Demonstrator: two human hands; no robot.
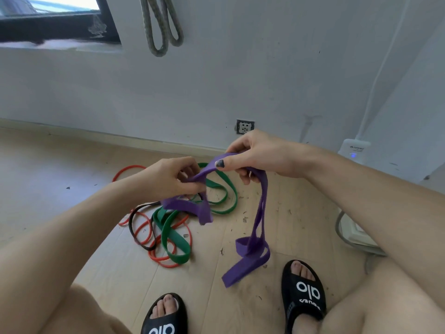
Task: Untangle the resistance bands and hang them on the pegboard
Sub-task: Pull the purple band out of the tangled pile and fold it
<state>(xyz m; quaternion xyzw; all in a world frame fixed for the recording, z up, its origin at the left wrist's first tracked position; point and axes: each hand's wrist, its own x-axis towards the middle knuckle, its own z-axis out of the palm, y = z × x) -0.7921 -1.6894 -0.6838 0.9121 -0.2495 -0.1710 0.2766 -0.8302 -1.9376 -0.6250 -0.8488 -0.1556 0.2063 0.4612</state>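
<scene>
A wide purple band [261, 213] is lifted off the floor between both hands. My left hand [168, 177] pinches one part of it, and a short twisted loop droops below that hand. My right hand [255, 153] grips another part, from which a long doubled loop hangs down to just above the floor. On the wooden floor beneath lies a tangle of a green band [177, 239], a thin red band [144, 233] and a thin black band [134, 233]. A grey-green band [161, 27] hangs on the wall above. No pegboard is in view.
A wall socket [245, 126] sits low on the wall behind my hands. A white device with a blue light [354, 150] and its cable stand at the right. My feet in black slippers [304, 292] are at the bottom. A window [53, 18] is at the top left.
</scene>
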